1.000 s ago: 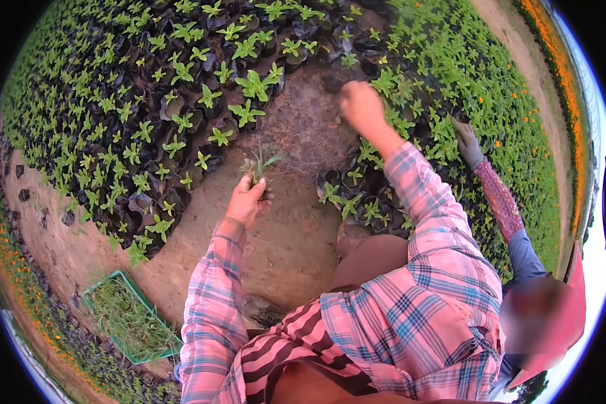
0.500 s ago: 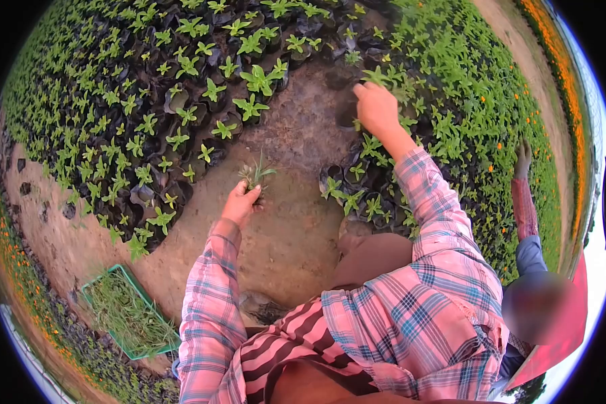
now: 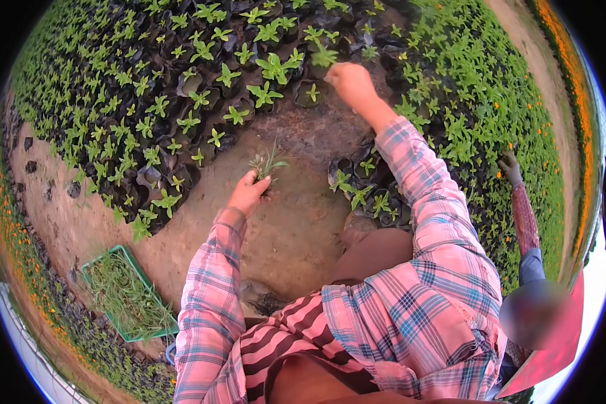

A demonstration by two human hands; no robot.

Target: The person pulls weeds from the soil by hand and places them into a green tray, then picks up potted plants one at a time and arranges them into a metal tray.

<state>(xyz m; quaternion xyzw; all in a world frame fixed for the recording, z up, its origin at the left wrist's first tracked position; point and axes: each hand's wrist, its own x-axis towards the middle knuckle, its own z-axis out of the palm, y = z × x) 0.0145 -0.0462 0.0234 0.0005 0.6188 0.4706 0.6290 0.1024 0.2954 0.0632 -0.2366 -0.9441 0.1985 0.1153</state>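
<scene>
My left hand (image 3: 249, 192) is closed around a small tuft of grassy weeds (image 3: 268, 164), held over the bare soil. Its green blades stick up past the thumb. My right hand (image 3: 353, 86) reaches far forward with curled fingers, and a motion-blurred green seedling (image 3: 324, 56) sits right at its fingertips. How the fingers grip it is hidden behind the hand. Just below the fingers, a small seedling stands in a black nursery bag (image 3: 310, 95) at the edge of the packed rows.
Black-bagged seedlings (image 3: 202, 101) crowd the left and far side, with denser plants (image 3: 464, 101) to the right. A green crate (image 3: 124, 330) of pulled grass lies at lower left. Another person's gloved hand (image 3: 511, 168) reaches among plants at right.
My right hand has moved left and farther forward, the blurred seedling at its fingertips. A bagged seedling now shows where soil was bare. My left hand keeps its weeds.
</scene>
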